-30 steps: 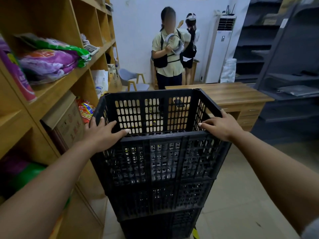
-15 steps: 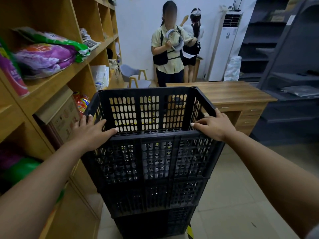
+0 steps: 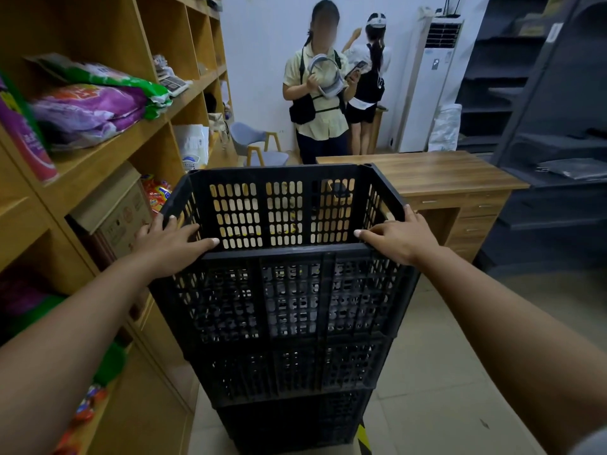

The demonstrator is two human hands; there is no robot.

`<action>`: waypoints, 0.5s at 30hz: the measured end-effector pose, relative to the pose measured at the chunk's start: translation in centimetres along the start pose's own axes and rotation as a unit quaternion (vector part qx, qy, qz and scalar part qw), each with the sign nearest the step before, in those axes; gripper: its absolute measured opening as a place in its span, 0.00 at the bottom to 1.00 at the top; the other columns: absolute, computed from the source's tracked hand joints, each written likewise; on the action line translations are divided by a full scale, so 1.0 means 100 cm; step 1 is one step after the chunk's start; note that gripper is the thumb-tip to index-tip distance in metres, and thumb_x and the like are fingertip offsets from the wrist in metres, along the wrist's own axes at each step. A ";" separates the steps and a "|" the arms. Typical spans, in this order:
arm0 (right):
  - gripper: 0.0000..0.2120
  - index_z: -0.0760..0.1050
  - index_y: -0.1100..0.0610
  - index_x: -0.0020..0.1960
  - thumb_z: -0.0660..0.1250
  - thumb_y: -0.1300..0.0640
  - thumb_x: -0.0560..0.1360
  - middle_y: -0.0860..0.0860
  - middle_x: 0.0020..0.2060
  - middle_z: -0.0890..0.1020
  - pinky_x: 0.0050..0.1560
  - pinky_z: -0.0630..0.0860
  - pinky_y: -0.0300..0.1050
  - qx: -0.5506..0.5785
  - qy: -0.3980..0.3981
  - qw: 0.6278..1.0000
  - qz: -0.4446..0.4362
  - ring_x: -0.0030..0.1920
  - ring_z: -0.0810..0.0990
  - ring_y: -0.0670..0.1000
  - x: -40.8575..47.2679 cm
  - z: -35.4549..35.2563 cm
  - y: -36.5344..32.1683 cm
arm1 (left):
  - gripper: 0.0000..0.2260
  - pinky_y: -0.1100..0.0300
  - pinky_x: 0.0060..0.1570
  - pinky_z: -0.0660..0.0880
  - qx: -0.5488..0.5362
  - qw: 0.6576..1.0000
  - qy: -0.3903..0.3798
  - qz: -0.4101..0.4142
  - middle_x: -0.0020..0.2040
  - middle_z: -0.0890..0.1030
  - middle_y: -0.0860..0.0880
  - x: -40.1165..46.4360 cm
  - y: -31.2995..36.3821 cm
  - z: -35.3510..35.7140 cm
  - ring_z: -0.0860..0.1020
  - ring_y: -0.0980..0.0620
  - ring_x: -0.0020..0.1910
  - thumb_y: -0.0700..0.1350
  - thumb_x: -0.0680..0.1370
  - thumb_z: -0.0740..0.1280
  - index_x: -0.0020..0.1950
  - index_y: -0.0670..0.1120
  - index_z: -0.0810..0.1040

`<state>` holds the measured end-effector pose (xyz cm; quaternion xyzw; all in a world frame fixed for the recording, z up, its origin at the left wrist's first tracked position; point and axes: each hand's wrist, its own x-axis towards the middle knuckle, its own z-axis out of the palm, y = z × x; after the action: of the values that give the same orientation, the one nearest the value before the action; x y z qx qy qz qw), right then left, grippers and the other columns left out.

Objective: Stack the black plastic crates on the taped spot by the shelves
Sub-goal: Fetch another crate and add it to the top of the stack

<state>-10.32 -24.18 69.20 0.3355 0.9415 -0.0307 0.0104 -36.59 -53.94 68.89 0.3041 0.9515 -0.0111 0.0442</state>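
Evidently the top crate point(image 3: 282, 211) sits on a stack of black crates point(image 3: 289, 349) just beside the wooden shelves point(image 3: 98, 165), with a strip of yellow-and-black tape point(image 3: 362, 436) showing at the foot. The left hand point(image 3: 170, 246) and right hand point(image 3: 399, 239) both rest on the near rim at its corners, fingers laid over the edge rather than clenched. Perforated rigid plastic like this likely handles light and stiff, not slippery; the rim corners look the surest hold for nudging it square.

Wooden shelves point(image 3: 138, 149) crowd the crate stack point(image 3: 285, 307) leftward; open tiled floor point(image 3: 437, 349) rightward, desk point(image 3: 437, 174) behind.
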 end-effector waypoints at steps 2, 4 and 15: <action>0.34 0.70 0.44 0.69 0.42 0.29 0.74 0.57 0.73 0.65 0.73 0.46 0.59 -0.002 0.002 1.000 0.002 0.76 0.44 0.62 0.001 0.000 0.000 | 0.36 0.42 0.72 0.45 0.001 1.000 0.005 -0.001 0.79 0.49 0.43 -0.001 0.002 -0.001 0.43 0.42 0.77 0.73 0.73 0.46 0.77 0.56 0.55; 0.35 0.70 0.44 0.68 0.41 0.28 0.74 0.57 0.73 0.65 0.73 0.46 0.59 -0.003 0.005 1.000 -0.001 0.76 0.45 0.62 0.001 0.001 0.001 | 0.36 0.42 0.72 0.46 0.007 1.000 0.006 -0.001 0.79 0.49 0.43 -0.003 0.003 -0.002 0.43 0.42 0.77 0.72 0.73 0.45 0.77 0.56 0.55; 0.40 0.72 0.42 0.67 0.38 0.24 0.69 0.54 0.72 0.68 0.73 0.46 0.59 -0.014 0.037 0.999 -0.019 0.76 0.46 0.61 0.006 0.007 0.006 | 0.35 0.43 0.73 0.44 0.008 1.000 0.006 0.004 0.79 0.47 0.45 -0.002 0.005 -0.002 0.42 0.43 0.77 0.73 0.73 0.46 0.76 0.58 0.55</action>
<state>-10.45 -23.38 68.41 0.3182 0.9478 -0.0054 -0.0200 -36.15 -53.62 69.15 0.3084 0.9504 -0.0163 0.0366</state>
